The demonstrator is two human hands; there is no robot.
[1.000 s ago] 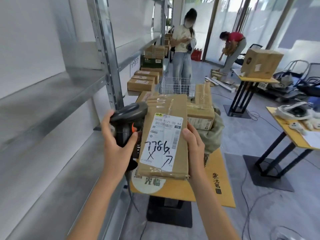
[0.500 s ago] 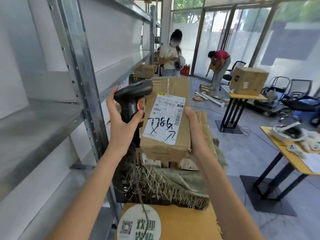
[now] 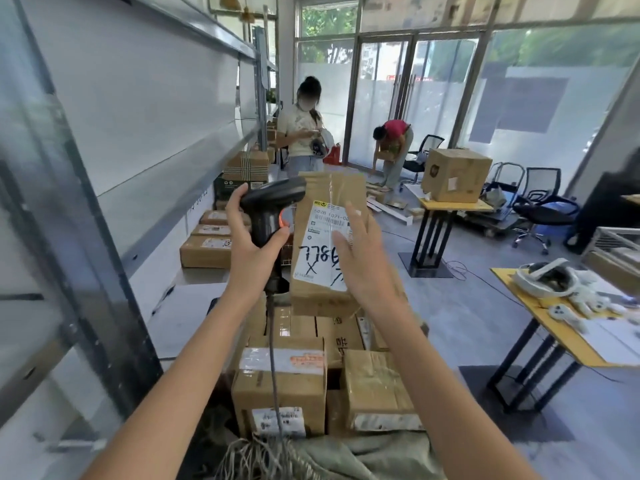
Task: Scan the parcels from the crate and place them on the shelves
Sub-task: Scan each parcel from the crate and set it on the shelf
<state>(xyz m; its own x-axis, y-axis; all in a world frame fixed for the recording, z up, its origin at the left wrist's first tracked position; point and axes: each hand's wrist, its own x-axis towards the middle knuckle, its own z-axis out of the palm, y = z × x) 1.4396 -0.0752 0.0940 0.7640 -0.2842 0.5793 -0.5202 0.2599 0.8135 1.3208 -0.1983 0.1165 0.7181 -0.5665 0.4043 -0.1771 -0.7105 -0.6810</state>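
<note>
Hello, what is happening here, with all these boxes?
A person is sorting parcels. The left hand grips a black barcode scanner, and the right hand holds up a flat cardboard parcel with its white label facing the camera. More parcels lie below in a sack, and some already sit on the metal shelf to the left. This one is not yet shelved.

The metal shelving (image 3: 114, 216) runs along the left wall, and its lower shelf carries a row of brown parcels (image 3: 207, 251) lying flat, with a taped box (image 3: 246, 167) set higher farther back. On the grey floor (image 3: 460, 313) stand two yellow-topped tables: the far table (image 3: 450, 205) bears one large cardboard box (image 3: 456, 174), and the near table (image 3: 554, 327) at the right holds a white headset (image 3: 545, 277), white controllers (image 3: 585, 303) and sheets of paper (image 3: 620, 337). Black office chairs (image 3: 540, 206) also stand on the floor by the glass.
</note>
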